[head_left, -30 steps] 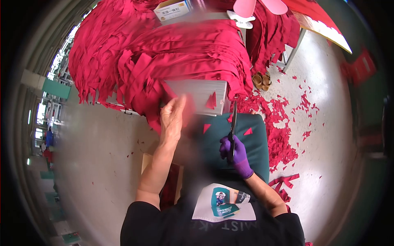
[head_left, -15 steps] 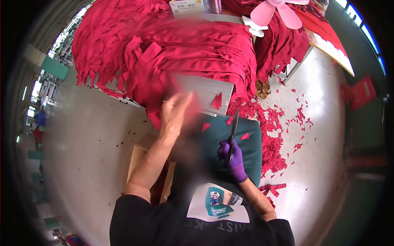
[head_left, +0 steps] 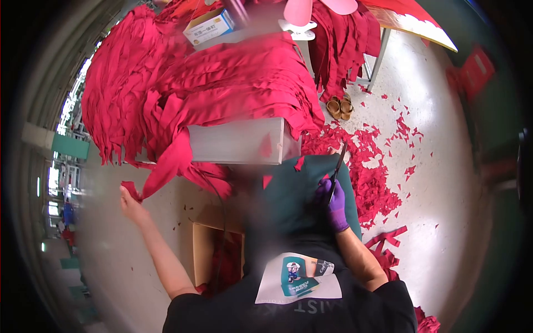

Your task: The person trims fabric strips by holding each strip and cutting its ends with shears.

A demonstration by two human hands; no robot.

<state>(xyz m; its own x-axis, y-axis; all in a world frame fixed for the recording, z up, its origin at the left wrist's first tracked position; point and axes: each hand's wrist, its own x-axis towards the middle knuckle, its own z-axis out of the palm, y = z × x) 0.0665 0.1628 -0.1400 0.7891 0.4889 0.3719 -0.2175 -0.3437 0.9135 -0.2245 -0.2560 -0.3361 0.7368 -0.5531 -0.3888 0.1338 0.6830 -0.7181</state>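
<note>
Out to the left, my bare left hand [head_left: 132, 204] pinches the end of a red fabric strip [head_left: 169, 166], drawn taut from the heap. My right hand [head_left: 336, 206], in a purple glove, grips scissors [head_left: 338, 169] over my right thigh, blades pointing up and away from me. Many red strips [head_left: 222, 83] lie in layers over the table and hang off its left side and front. Small red triangular offcuts [head_left: 267, 181] rest on my dark green trousers and at the table's pale front edge [head_left: 239, 144].
A cardboard box [head_left: 202, 252] with red cloth stands on the floor by my left leg. Red scraps [head_left: 366, 194] cover the floor at right, near brown sandals [head_left: 339, 107]. On the table are a small carton [head_left: 210, 28] and a pink fan [head_left: 300, 12]. A dark cable [head_left: 224, 216] hangs in front.
My left hand has moved from the table front out to the left, pulling a strip with it. The right hand with the scissors shifted slightly. The camera view has turned a little.
</note>
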